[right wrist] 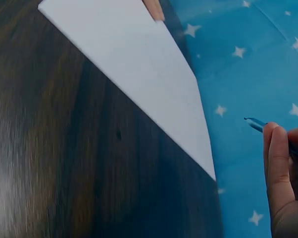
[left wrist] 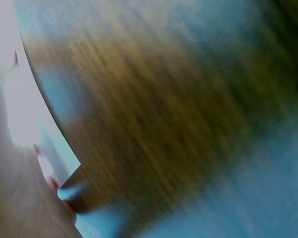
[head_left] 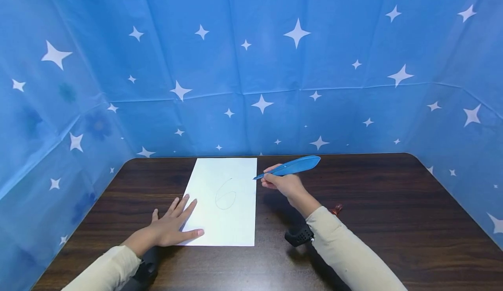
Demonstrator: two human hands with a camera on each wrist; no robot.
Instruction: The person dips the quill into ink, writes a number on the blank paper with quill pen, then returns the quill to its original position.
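Note:
A sheet of white paper [head_left: 239,225] lies on the dark wooden table, with a thin handwritten "6" [head_left: 225,200] on it. My left hand [head_left: 169,226] rests on the paper's left edge, fingers spread. At the paper's right side, my right hand [head_left: 284,183] pinches a blue feather pen [head_left: 296,165], its tip pointing left near the sheet's edge. In the right wrist view the pen [right wrist: 255,124] shows a dark tip raised off the surface. The left wrist view catches part of the left hand [left wrist: 20,198] beside the paper's corner, blurred and overexposed.
The wooden table [head_left: 373,203] reaches to a blue curtain [head_left: 338,121] with white stars, which stands behind it and at both sides. A small reddish-brown object [head_left: 336,209] lies partly hidden behind the right sleeve. Dark wrist cameras [head_left: 299,235] hang under the forearms.

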